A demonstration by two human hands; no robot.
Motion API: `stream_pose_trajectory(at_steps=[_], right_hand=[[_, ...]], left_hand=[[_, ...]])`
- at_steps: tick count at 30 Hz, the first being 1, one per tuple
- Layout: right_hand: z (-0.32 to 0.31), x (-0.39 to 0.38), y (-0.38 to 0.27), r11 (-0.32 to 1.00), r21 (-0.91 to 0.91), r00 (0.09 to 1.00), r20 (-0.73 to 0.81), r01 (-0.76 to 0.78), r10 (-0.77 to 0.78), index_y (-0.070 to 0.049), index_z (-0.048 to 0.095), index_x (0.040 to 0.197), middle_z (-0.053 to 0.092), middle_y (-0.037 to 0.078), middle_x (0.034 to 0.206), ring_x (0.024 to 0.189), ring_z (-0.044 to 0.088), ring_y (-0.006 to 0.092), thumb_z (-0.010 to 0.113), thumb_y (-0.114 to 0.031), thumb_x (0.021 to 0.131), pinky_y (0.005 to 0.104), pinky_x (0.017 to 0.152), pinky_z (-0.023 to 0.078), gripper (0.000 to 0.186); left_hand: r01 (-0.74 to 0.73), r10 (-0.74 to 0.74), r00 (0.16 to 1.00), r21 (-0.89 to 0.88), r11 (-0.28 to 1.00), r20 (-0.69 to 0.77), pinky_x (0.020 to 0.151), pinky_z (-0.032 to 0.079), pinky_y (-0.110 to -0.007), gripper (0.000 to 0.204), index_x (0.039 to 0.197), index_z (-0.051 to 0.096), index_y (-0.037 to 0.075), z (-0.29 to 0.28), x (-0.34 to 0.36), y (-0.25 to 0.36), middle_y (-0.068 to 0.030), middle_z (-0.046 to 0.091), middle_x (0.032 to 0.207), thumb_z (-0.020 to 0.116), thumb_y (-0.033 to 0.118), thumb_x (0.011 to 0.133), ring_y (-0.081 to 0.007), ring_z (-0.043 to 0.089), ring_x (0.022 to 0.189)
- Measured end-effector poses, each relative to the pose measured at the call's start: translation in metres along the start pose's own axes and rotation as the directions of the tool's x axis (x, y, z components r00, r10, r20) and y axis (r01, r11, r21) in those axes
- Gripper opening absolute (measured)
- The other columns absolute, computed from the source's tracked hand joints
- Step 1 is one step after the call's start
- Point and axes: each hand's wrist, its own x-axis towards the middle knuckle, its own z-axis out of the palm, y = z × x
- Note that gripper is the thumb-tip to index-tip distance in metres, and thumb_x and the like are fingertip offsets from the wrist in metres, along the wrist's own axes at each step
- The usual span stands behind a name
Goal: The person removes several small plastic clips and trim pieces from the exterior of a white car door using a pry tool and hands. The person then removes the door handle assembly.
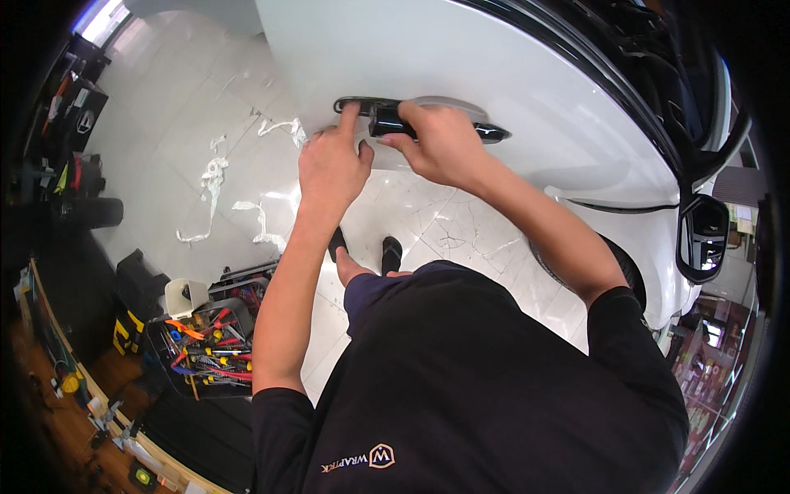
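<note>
A glossy black car door handle [392, 123] sits on the white car door [354, 49], with its pointed end toward the right. My right hand [444, 146] grips the handle's bar, thumb below and fingers over the top. At the left end is a dark oval recess [340, 104] in the door. The stretched index finger of my left hand [332, 169] touches that recess; its thumb stands apart and its other fingers are bent. Nothing shows in the left hand. What lies behind the handle is hidden.
Crumpled white strips [212, 177] lie on the tiled floor [164, 123] to the left. A tray of screwdrivers and pliers [216, 350] stands by my left arm, next to a white cup [185, 296]. The side mirror [704, 235] juts out at the right.
</note>
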Motion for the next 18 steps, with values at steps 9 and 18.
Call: stream_pose_trajectory(at_steps=[9,18], right_hand=[[-0.001,-0.011,0.022,0.990,-0.066,0.986,-0.102,0.126,-0.132,-0.004,0.061,0.084,0.062,0.014,0.066,0.062,0.063,0.0385,0.069,-0.037,0.092,0.0467,0.055,0.047,0.035],[-0.004,-0.011,0.013,0.991,-0.040,0.981,-0.139,0.131,-0.135,-0.006,0.063,0.082,0.057,0.012,0.056,0.053,0.058,0.0365,0.070,-0.035,0.091,0.0465,0.051,0.044,0.031]], left_hand=[[0.038,-0.038,0.999,0.065,0.997,0.008,0.077,0.053,-0.051,0.055,0.139,0.048,0.013,-0.002,0.010,0.003,-0.0190,0.071,0.093,0.063,0.015,0.087,-0.0399,0.068,0.086],[0.009,-0.009,1.000,0.002,1.000,0.020,0.078,0.053,-0.051,0.057,0.140,0.048,0.011,-0.003,0.009,0.001,-0.0212,0.069,0.089,0.063,0.012,0.085,-0.0409,0.067,0.087]])
